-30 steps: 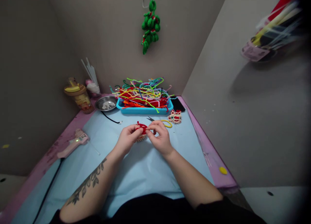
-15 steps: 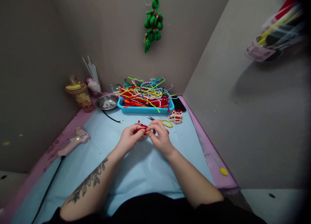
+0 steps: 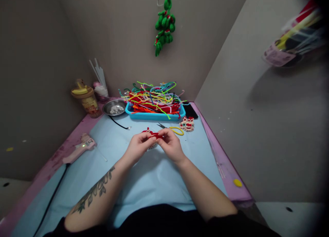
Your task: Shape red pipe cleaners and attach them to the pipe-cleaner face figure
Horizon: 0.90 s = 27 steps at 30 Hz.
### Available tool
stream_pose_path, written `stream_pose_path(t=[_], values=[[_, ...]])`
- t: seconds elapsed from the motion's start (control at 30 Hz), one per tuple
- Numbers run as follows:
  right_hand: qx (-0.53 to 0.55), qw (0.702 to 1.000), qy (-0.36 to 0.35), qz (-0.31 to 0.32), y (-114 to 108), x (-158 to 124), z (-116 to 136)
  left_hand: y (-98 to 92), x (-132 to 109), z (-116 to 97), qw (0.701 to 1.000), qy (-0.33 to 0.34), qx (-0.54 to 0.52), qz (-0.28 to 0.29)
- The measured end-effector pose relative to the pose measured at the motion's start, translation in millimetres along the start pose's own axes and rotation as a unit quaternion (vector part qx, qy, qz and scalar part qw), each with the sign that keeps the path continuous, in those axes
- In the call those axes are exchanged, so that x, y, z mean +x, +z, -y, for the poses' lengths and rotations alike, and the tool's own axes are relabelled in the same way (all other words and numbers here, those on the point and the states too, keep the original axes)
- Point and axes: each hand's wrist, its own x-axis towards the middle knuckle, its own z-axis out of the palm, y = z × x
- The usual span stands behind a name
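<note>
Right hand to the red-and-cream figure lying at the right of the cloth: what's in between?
The yellow-handled scissors: in the head view, their handle end lies between the right hand and the red-and-cream figure.

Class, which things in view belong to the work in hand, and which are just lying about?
Likely part of the work:
Red-and-cream fuzzy piece, held by the left hand and right hand
Blue plastic tray of coloured fuzzy stems
Yellow-handled metal scissors
Pink glue gun, light lit

Probably just lying about:
Brown-lidded patterned cup
Flat black phone-like rectangle
Round yellow disc
</note>
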Motion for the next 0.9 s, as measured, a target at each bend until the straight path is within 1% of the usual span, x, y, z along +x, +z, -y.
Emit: stream_pose_path(t=[0.23, 0.37, 0.47, 0.63, 0.9], values=[[0.021, 0.999, -0.018, -0.039, 0.1, 0.5, 3.7, 0.5, 0.9, -1.1, 1.0, -0.003, 0.016, 0.002], [0.018, 0.997, -0.01, -0.07, 2.1, -0.7, 5.7, 0.8, 1.4, 0.8, 1.0, -0.005, 0.024, 0.0], [0.016, 0.998, 0.003, -0.064, 2.4, -1.2, 6.2, 0.5, 1.3, 2.1, 1.0, -0.003, 0.028, -0.004], [0.028, 0.998, 0.011, -0.049, 1.7, -1.3, 6.9, 0.9, 0.8, -0.6, 1.0, -0.016, 0.02, 0.006], [0.022, 0.998, -0.011, -0.055, 1.5, -1.1, 6.5, 2.6, 0.9, -1.0, 0.999, -0.034, -0.027, 0.013]])
